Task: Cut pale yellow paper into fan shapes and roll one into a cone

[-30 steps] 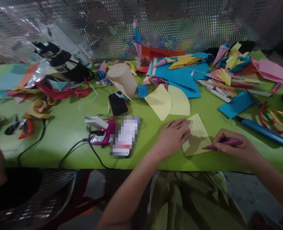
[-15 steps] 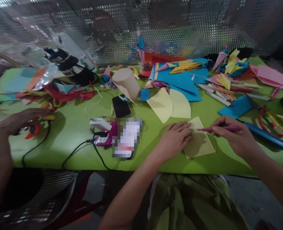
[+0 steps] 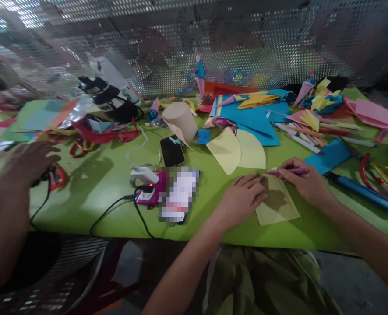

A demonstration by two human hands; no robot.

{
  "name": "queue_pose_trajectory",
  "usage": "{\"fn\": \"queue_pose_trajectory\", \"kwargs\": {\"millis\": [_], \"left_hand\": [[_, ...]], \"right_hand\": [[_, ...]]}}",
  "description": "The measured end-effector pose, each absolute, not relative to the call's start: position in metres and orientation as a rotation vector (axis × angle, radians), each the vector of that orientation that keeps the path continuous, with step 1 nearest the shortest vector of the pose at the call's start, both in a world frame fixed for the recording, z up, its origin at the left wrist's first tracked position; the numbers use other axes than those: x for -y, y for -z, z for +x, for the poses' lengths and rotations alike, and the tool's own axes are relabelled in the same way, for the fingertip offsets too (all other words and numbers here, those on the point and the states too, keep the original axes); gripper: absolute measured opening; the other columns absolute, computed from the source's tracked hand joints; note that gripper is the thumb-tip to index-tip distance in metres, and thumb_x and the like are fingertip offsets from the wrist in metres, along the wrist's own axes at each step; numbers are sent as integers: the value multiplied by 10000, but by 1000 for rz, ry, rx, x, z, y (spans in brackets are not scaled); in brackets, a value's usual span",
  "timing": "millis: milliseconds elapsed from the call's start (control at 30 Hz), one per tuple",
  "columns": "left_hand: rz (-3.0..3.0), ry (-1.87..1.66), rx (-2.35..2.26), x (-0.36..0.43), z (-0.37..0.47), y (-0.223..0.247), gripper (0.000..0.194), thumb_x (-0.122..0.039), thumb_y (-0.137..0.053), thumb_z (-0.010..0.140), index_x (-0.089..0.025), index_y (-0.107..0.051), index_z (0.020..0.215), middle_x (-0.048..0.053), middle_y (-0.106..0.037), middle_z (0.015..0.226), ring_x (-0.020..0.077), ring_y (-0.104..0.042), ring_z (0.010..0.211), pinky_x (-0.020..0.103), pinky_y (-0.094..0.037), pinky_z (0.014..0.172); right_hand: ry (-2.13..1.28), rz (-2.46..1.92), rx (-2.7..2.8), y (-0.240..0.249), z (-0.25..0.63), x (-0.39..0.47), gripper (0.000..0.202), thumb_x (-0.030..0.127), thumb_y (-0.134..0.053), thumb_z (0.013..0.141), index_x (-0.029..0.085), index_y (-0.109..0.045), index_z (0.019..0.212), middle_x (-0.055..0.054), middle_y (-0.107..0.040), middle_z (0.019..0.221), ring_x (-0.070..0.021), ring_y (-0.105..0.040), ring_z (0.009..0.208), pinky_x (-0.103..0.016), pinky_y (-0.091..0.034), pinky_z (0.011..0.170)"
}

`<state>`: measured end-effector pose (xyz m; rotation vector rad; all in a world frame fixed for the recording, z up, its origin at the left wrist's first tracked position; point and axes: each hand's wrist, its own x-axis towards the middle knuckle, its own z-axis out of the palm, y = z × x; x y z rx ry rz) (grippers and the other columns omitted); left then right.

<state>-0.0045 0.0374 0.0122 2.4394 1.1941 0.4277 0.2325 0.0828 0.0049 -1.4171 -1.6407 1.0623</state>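
A sheet of pale yellow paper (image 3: 276, 208) lies near the front edge of the green table. My left hand (image 3: 241, 197) rests flat across its left side, fingers stretched out. Between the fingers of my right hand (image 3: 301, 177) is a purple pen (image 3: 295, 171), tilted low with its tip at the paper's upper left part. Just beyond my left hand lie two cut yellow fan-shaped pieces (image 3: 225, 151), one overlapping the other.
A blue utility knife (image 3: 368, 192) and red- and yellow-handled scissors (image 3: 366, 173) lie on the right. Left stand a phone (image 3: 179, 194) and a purple power adapter (image 3: 148, 199) with cables. Another person's hand (image 3: 33, 162) is at far left. Coloured papers (image 3: 246, 118) fill the back.
My right hand has moved left, bringing the pen tip to the paper's upper left. The other person's hand has shifted left. The whole view has shifted slightly.
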Motion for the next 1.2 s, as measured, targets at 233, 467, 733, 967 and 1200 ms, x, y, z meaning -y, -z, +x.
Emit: {"fn": "queue_pose_trajectory", "kwargs": {"millis": [233,467,733,967,1200], "left_hand": [[2421,-432,-1202,-38,-5,-13,264,-385,-423,1076,-236,-641,1087,12,-599,1489,228,-450,1464,441,-410,1174],[2410,-418,-1215,-38,-6,-14,288,-389,-400,1082,-241,-643,1127,-3,-567,1525,224,-439,1473,441,-397,1187],[2403,-411,-1231,-38,-6,-14,308,-396,-390,1083,-253,-653,1161,-14,-553,1539,208,-451,1460,429,-386,1194],[2386,-407,-1224,-38,-6,-11,341,-394,-369,1088,-251,-653,1209,-11,-547,1545,198,-427,1477,407,-362,1210],[2379,-389,-1215,-39,-6,-14,332,-392,-364,1088,-248,-662,1118,-15,-530,1559,204,-443,1465,413,-369,1199]], "right_hand": [[-1099,-1395,1637,-4,232,-84,218,476,-691,893,270,-648,836,-21,-702,809,-238,-704,853,-340,-500,673],[-987,-1496,1739,-18,230,-74,193,411,-674,883,258,-629,776,-1,-667,749,-195,-605,710,-322,-418,614],[-1043,-1536,1783,-23,238,-53,174,374,-654,862,254,-630,738,6,-645,721,-196,-578,712,-331,-406,628],[-1176,-1556,1705,-27,244,-23,215,421,-698,821,243,-644,712,3,-617,671,-176,-569,630,-303,-389,565],[-1247,-1569,1662,-29,248,1,208,415,-690,845,256,-653,716,19,-578,610,-172,-575,581,-291,-383,536]]}}
